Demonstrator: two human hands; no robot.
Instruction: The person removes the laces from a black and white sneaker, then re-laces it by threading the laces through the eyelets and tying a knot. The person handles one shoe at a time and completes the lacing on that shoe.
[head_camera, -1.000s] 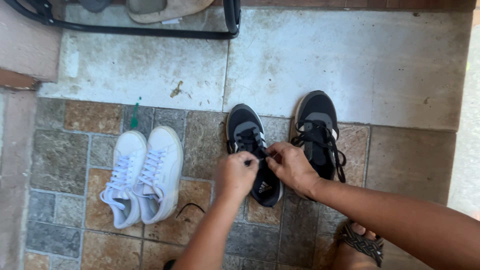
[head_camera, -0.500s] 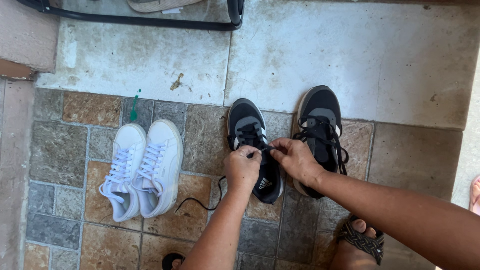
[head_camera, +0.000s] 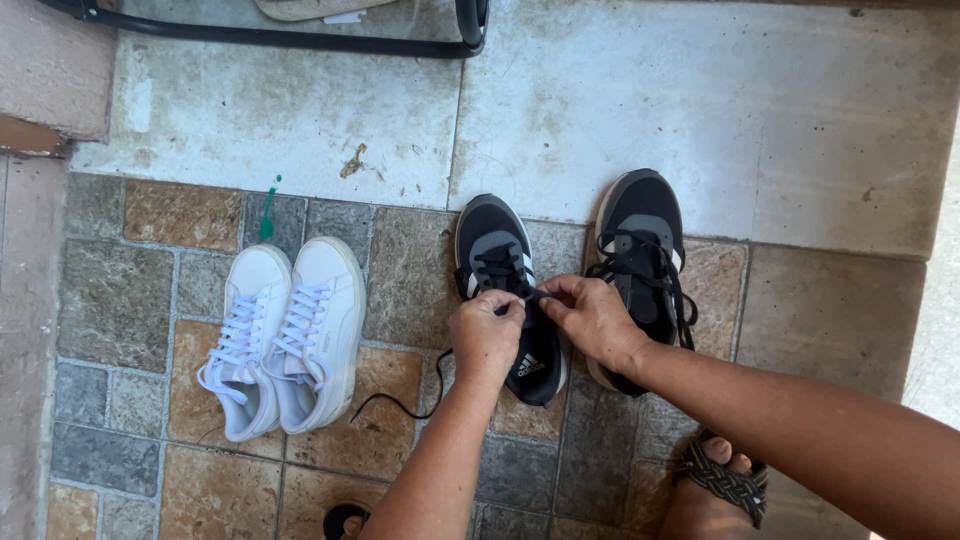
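Two black sneakers stand side by side on the stone-tile floor. My left hand (head_camera: 485, 338) and my right hand (head_camera: 592, 320) meet over the left black sneaker (head_camera: 497, 256), both pinching its black shoelace (head_camera: 400, 404) at the eyelets. A loose end of that lace trails down to the left across the tiles. The right black sneaker (head_camera: 640, 230) sits just right of my right hand, its laces loose and tangled. Much of the left sneaker's tongue is hidden under my fingers.
A pair of white sneakers (head_camera: 285, 335) stands to the left on the tiles. My sandalled foot (head_camera: 720, 480) is at the lower right. A black metal frame (head_camera: 300, 40) and a pale shoe sole cross the top, above the whitish slab (head_camera: 700, 120).
Since a second ago the view shifted slightly and the loose lace end has been drawn out to the left across the tiles. Both hands stay on the left black sneaker.
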